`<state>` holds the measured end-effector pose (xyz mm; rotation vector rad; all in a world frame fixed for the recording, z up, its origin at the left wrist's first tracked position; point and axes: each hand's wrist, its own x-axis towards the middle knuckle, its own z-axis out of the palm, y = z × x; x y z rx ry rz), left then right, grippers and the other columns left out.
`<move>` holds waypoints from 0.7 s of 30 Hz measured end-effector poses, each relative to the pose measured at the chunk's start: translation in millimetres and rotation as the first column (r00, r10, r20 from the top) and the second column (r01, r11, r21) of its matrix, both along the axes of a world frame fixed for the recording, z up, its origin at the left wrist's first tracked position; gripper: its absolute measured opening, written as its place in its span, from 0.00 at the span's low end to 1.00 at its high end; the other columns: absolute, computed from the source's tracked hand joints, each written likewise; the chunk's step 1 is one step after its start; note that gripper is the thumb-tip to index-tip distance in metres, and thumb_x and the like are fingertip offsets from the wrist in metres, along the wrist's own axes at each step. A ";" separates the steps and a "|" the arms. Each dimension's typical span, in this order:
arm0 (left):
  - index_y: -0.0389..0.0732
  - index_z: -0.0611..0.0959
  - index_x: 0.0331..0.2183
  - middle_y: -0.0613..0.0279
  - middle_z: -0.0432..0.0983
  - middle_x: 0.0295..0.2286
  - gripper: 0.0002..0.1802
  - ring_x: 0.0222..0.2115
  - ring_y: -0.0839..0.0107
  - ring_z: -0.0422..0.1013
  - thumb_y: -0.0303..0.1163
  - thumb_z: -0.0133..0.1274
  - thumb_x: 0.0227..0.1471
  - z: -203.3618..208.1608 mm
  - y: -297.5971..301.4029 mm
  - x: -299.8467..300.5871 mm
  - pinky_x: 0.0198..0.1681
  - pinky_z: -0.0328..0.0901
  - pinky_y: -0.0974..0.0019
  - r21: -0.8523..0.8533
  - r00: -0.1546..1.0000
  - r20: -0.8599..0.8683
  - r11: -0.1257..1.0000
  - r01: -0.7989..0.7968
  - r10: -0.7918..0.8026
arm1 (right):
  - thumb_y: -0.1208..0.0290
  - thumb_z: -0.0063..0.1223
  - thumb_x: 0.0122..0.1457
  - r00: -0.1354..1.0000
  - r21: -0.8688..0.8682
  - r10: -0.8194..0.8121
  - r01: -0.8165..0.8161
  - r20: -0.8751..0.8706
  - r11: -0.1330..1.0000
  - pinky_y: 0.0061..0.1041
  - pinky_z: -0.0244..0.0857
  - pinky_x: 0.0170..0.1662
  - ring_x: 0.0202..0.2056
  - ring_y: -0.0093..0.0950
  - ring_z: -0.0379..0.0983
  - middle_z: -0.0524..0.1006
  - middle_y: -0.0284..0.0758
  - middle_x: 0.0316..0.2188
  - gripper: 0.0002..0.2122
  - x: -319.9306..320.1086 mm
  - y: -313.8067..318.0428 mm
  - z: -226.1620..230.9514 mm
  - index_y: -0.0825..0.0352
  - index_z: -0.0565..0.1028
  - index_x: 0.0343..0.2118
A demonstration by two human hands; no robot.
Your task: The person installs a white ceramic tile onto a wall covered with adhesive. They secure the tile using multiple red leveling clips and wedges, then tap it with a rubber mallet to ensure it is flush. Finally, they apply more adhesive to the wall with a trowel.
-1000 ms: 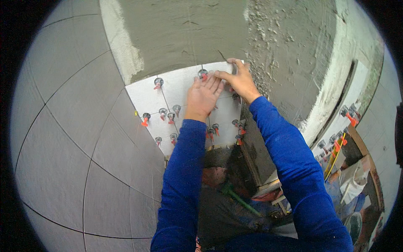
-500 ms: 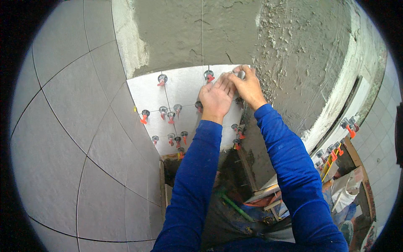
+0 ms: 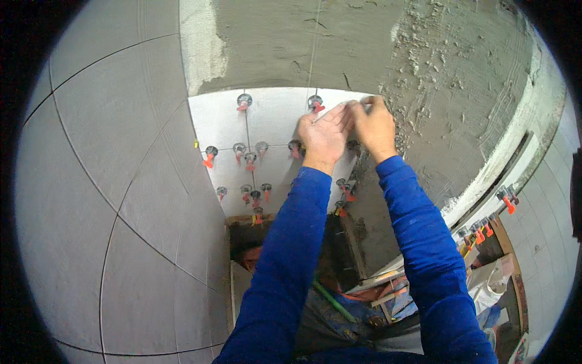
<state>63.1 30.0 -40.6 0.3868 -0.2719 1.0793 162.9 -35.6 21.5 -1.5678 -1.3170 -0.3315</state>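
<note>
My left hand [image 3: 327,138] is palm up in front of the white wall tiles [image 3: 277,115], its fingers stretched toward the right hand. A thin pale streak crosses its fingers; I cannot tell what it is. Beside it, my right hand [image 3: 374,128] has its fingers curled and pinched at the left fingertips, by the tiles' upper right corner. Anything in that pinch is hidden or too small to make out. Round grey tile levelling clips with red T-shaped handles [image 3: 315,103] sit along the tile joints, one of them just above my left hand.
Wet grey mortar [image 3: 273,51] covers the wall above and right of the tiles. Large grey tiles [image 3: 73,164] line the left wall. Low down lie a green rod [image 3: 334,301] and a white bag [image 3: 488,284]. More red-handled clips [image 3: 507,201] stand on a ledge at right.
The view has shifted, so the tiles appear slightly farther right and higher. My right fingers have drawn back a little from the tile corner toward my left fingertips.
</note>
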 end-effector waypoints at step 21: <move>0.36 0.76 0.50 0.43 0.74 0.51 0.25 0.53 0.46 0.69 0.45 0.45 0.60 31.2 9.1 -23.4 0.61 0.61 0.43 -0.048 0.988 -0.155 0.999 0.000 -0.007 | 0.51 0.55 0.55 0.925 -0.259 0.368 -0.380 -0.094 0.888 0.45 0.73 0.47 0.38 0.56 0.79 0.80 0.58 0.32 0.24 -38.5 32.4 3.9 0.75 0.83 0.31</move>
